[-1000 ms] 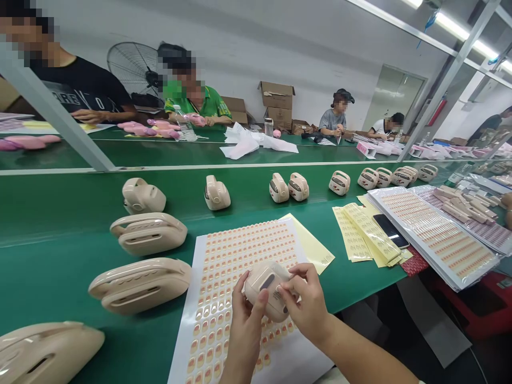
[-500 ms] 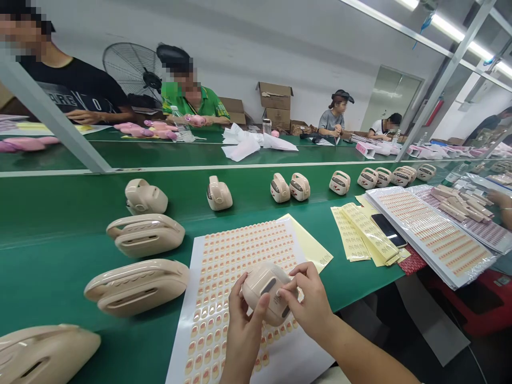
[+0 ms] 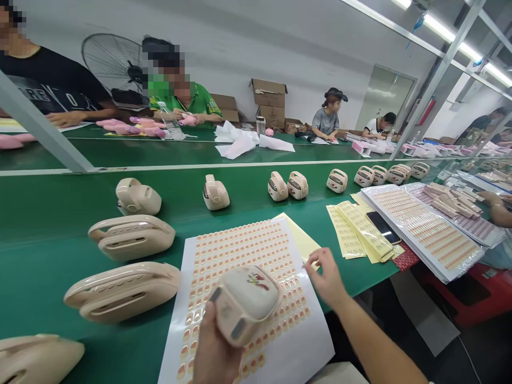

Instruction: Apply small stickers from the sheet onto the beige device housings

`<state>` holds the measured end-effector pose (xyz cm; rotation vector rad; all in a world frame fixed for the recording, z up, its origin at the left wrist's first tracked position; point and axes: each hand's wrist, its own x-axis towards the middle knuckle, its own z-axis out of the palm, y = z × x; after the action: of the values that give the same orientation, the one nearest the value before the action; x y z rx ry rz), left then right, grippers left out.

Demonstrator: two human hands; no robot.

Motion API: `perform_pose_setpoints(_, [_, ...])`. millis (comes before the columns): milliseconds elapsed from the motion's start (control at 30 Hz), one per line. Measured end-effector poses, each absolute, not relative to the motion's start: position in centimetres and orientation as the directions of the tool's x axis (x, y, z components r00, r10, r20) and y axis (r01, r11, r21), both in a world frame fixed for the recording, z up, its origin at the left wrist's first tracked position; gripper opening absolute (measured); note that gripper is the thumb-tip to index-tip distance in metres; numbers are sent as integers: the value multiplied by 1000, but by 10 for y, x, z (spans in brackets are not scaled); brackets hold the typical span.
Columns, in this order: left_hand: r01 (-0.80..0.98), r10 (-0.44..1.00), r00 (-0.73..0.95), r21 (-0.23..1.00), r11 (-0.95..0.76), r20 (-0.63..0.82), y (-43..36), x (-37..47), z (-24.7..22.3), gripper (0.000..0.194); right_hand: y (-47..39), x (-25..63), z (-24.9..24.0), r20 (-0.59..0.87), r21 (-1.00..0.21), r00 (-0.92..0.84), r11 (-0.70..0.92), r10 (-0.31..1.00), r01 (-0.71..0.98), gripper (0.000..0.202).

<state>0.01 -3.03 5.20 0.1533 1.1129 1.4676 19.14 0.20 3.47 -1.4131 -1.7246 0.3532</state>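
The glossy beige rounded plastic unit, now turned, is grasped by the left hand alone; the right hand is withdrawn rightward, its hold undeterminable; two-handed work appears paused.

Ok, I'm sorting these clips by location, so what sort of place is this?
Most likely a factory assembly line: many matching beige devices are set out along a long green worktop, a sheet of small stickers lies on it, and several people work opposite.
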Motion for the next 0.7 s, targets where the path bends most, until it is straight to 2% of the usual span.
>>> perform_pose_setpoints(33, [-730, 814, -253, 655, 194, -522, -32, -6, 50, 53, 16, 204, 33, 320, -676, 93, 159, 943, 719, 14])
perform_pose_setpoints(100, [-770, 819, -220, 610, 188, -529, -37, -20, 43, 46, 40, 225, 26, 258, -651, 144, 62, 956, 757, 15])
perform_pose_setpoints(200, [-821, 884, -173, 560, 114, -434, -45, -39, 26, 46, 57, 241, 12, 242, -610, 124, 51, 962, 791, 17])
perform_pose_setpoints(300, [-885, 917, -172, 466, 17, -360, -50, -53, 11, 44, 51, 236, 7, 268, -567, 110, 64, 957, 821, 9])
perform_pose_setpoints(400, [-941, 936, -143, 336, -28, -323, -51, -60, 1, 40, 21, 210, 6, 323, -542, -17, 200, 946, 816, 24])
perform_pose_setpoints(467, [-967, 953, -91, 255, -15, -289, -50, -61, -3, 40, -9, 186, 4, 351, -539, -306, 458, 885, 707, 32])
perform_pose_setpoints(533, [-976, 965, -78, 215, -23, -251, -48, -59, -6, 40, -34, 168, 0, 278, -553, -582, 623, 764, 554, 46])
perform_pose_setpoints(600, [-974, 974, -104, 220, -59, -199, -45, -54, -8, 41, -45, 160, -2, 207, -532, -656, 646, 726, 547, 53])
perform_pose_setpoints(700, [-969, 985, -113, 233, -81, -129, -40, -43, -10, 43, -39, 165, -3, 165, -488, -629, 617, 760, 617, 51])
